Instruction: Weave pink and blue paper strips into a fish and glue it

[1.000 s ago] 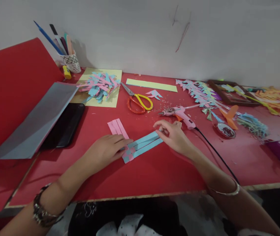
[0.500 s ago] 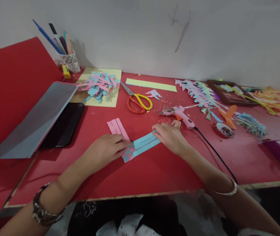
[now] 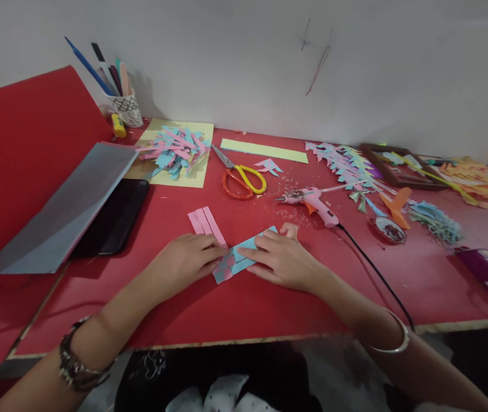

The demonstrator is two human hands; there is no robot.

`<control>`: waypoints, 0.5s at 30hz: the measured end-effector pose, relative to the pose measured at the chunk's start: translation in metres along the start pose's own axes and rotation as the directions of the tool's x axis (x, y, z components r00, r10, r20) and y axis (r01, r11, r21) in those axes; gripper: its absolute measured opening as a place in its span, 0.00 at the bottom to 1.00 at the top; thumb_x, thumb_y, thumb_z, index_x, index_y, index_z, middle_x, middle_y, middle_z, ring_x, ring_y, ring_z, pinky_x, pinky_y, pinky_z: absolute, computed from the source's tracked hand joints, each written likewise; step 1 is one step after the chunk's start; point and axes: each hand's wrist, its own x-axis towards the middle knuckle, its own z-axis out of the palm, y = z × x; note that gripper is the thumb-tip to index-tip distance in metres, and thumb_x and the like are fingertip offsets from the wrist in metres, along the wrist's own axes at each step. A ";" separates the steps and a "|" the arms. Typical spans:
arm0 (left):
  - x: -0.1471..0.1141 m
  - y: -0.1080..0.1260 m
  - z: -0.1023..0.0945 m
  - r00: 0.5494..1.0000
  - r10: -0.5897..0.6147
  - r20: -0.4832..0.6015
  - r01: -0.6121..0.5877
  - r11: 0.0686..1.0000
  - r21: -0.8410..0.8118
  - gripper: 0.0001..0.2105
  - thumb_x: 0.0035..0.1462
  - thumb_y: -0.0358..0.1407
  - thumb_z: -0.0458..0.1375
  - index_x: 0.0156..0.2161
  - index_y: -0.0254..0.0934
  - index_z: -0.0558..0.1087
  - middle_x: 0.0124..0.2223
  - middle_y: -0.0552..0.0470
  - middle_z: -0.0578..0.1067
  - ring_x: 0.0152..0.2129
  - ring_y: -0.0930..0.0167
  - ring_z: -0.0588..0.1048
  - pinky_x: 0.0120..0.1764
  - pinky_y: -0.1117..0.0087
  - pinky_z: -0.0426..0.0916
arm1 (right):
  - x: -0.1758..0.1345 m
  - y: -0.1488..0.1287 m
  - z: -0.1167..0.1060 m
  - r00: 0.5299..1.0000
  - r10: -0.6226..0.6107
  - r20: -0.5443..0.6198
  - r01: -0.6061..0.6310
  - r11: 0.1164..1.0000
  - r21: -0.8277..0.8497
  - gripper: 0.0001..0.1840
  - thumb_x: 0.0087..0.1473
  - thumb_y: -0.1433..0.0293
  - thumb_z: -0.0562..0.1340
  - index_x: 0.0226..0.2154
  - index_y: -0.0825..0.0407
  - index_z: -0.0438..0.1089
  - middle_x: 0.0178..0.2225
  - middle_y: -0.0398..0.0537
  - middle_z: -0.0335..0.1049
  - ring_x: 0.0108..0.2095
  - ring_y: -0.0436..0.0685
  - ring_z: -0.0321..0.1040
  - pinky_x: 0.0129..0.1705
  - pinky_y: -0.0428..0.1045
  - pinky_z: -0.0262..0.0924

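Pink and light-blue paper strips form a small checkered weave [image 3: 225, 268] on the table in front of me. My left hand [image 3: 190, 257] has its fingers pressed together on the upper left edge of this weave, its thumb hidden. Loose pink strips [image 3: 205, 222] run up and left from there, and blue strips [image 3: 248, 245] run out to the right. Across those blue strips lies my right hand [image 3: 276, 257], its fingers stretched out and slightly apart, fingertips touching the paper close to the weave.
Scissors [image 3: 244, 177] lie behind the weave. A pink glue gun [image 3: 314, 201] with a black cord rests to the right. Cut strips [image 3: 177, 150] are heaped on yellow paper, near a black phone or tablet [image 3: 115, 223]. A pen cup [image 3: 126, 109] stands by the wall.
My right hand has moved left and down along the blue strips, from their far end toward the weave, and its fingers have straightened. The left hand stays in place.
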 end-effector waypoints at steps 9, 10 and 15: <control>-0.001 -0.001 0.001 1.000 -0.013 0.014 0.013 0.999 -0.031 0.12 0.60 0.33 0.47 0.43 0.36 0.71 0.35 0.49 0.74 0.31 0.70 0.72 0.32 0.70 0.67 | -0.004 0.015 -0.007 0.985 0.153 0.079 -0.148 0.987 -0.062 0.16 0.56 0.60 0.53 0.33 0.51 0.72 0.26 0.45 0.66 0.31 0.52 0.56 0.34 0.52 0.35; -0.001 -0.001 0.001 1.000 -0.007 0.008 0.008 1.000 -0.029 0.12 0.59 0.33 0.47 0.43 0.36 0.71 0.35 0.49 0.74 0.30 0.70 0.72 0.32 0.70 0.67 | -0.004 0.017 -0.008 0.982 0.170 0.081 -0.166 0.985 -0.056 0.16 0.56 0.60 0.53 0.32 0.51 0.72 0.25 0.44 0.66 0.30 0.52 0.56 0.34 0.52 0.35; 0.000 -0.001 0.001 1.000 -0.004 -0.014 0.003 0.999 -0.043 0.12 0.59 0.32 0.48 0.43 0.36 0.71 0.35 0.49 0.74 0.30 0.70 0.72 0.32 0.70 0.67 | -0.006 0.024 -0.010 0.951 0.310 0.012 -0.307 0.946 -0.099 0.23 0.58 0.63 0.49 0.22 0.54 0.71 0.23 0.45 0.64 0.29 0.51 0.55 0.34 0.52 0.35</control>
